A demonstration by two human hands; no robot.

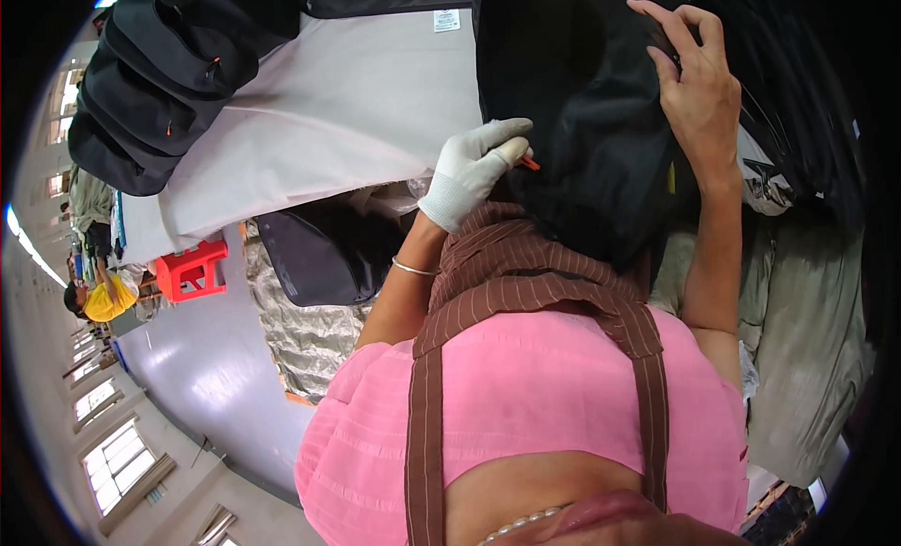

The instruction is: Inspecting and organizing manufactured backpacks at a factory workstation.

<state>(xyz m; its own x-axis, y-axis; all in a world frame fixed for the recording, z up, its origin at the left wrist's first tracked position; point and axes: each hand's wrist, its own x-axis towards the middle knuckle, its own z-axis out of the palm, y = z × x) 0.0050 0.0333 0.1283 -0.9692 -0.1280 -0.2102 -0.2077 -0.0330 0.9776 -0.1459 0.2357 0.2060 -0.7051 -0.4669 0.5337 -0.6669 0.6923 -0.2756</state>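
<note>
A smooth pink shirt (544,386), lightly seamed, sits nearest, under a brown pinstriped apron (526,292) of soft woven cloth with flat straps; a string of round, pale beads (514,524) shows at the neck. Beyond the apron lies a black fabric bag (582,105), directly in front of the person, its lower end against the apron. It looks limp and matte, with a rounded lower outline, soft dents and darker shaded hollows.

The left hand (474,166), in a white knit glove with a ribbed cuff, is curled at the bag's left edge; a slim orange piece (530,162) pokes out beside the thumb, and whether it is pinched I cannot tell. The bare right hand (702,95) has its fingers loosely bent and apart over the bag's right side.

Grey-green cloth (798,358) falls in long folds at right. To the left, smooth off-white fabric (347,105) spreads beside plump, overlapping black bags (160,86) with orange zip pulls. Farther off stand a glossy red plastic stool (192,269) and a person in yellow (111,297).
</note>
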